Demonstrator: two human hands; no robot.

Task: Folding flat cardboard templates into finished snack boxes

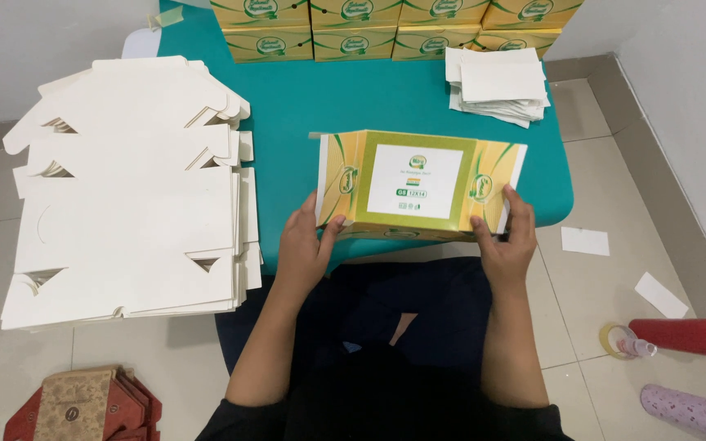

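Holding one yellow-and-green carton point(420, 184) at the near edge of the teal table point(320, 102), both hands grip its lower corners: the left hand point(308, 245) has its thumb pressed on the printed face and fingers curled behind the left side, and the right hand point(507, 241) clasps the right side the same way — each closed on the card. The carton looks partly folded, with its side panels bent back. Eight finished boxes point(353, 28) seem to stand in two rows of four at the far edge, though the top row is cut off. One stack of white flat blanks point(128, 192) lies to the left, one pile of white slips point(500, 86) far right — plus two loose slips point(586, 241) on the floor.
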